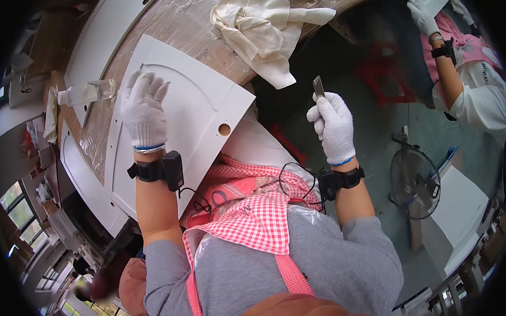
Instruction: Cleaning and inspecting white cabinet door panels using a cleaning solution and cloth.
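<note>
The left hand (145, 109), in a white knit glove, lies flat and open on a white cabinet door panel (204, 109) with a raised arched field, fingers spread, gripping nothing and only pressing the panel against the counter (174, 27). The panel rests tilted, its near corner overhanging the counter edge toward the person's checked apron (256, 219). The right hand (335, 127), also gloved, is lifted clear of the panel, well apart from it, its grip closed around a small flat dark scraper-like piece (318, 87) that sticks up between the fingers. The panel's surface looks clean and evenly white, so most of the work on this face seems done; whether edges need more cannot be told. A crumpled cloth (266, 30) and a clear bottle (88, 92) lie nearby.
</note>
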Available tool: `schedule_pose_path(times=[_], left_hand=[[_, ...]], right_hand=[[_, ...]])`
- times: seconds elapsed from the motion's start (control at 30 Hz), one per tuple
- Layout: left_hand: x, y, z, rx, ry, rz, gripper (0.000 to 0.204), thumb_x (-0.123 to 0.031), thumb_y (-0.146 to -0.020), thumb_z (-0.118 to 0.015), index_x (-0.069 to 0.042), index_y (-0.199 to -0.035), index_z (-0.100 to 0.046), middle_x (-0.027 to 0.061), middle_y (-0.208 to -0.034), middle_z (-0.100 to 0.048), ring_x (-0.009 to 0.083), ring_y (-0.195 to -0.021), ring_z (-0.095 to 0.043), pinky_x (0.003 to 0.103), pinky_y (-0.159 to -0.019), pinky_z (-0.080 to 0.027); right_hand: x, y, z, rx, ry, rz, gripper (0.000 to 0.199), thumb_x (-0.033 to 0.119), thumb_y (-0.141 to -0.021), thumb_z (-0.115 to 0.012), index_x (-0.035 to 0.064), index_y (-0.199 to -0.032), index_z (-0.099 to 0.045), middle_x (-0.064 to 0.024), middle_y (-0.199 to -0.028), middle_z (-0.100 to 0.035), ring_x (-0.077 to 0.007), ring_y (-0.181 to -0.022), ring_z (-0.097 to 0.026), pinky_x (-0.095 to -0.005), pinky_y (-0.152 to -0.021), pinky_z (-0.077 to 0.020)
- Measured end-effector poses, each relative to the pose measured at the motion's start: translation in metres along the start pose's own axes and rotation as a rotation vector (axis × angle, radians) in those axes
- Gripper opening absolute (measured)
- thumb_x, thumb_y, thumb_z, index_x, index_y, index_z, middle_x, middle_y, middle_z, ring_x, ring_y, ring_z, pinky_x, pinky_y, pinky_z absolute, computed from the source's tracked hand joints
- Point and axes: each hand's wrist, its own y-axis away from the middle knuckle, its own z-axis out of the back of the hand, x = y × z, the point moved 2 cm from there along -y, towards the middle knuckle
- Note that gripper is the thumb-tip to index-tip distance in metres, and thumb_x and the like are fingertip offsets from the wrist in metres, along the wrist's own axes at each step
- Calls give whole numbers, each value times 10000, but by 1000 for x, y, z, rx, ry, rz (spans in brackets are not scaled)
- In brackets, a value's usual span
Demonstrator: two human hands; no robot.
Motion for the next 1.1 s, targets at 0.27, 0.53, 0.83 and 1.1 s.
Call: schedule_pose_path(times=[0.27,0.53,0.83,1.1], left_hand=[[108,144,-129,300,300,804,559,-194,-1025,-561,42,-1478,-332,289,-1494,-381,457,-1330,-475,557,-1090,-445],[147,104,-162,13,677,663,396,-409,-1033,-551,-77,-1250,-567,126,-1155,-625,326,-1076,-601,518,-984,-507],[144,116,-164,265,596,567,298,-273,-1055,-550,-23,-1213,-594,109,-1103,-676,212,-964,-663,376,-825,-555],[130,115,-165,388,195,541,262,-278,-985,-661,-60,-1131,-660,6,-934,-667,110,-790,-621,278,-718,-518]], right_hand=[[14,6,-2,8,-4,75,163,168,-1025,-535,34,-1079,-613,-23,-722,-654,-13,-474,-421,-190,-420,-317],[24,-2,-6,51,45,104,173,167,-1018,-546,23,-1033,-639,-40,-731,-671,-15,-491,-430,-193,-452,-320],[20,-23,-17,87,375,260,195,171,-985,-566,10,-987,-675,-62,-751,-689,-120,-610,-602,-296,-576,-481],[8,-26,-18,170,861,673,178,157,-976,-572,10,-938,-665,-140,-761,-635,-291,-674,-632,-380,-637,-507]])
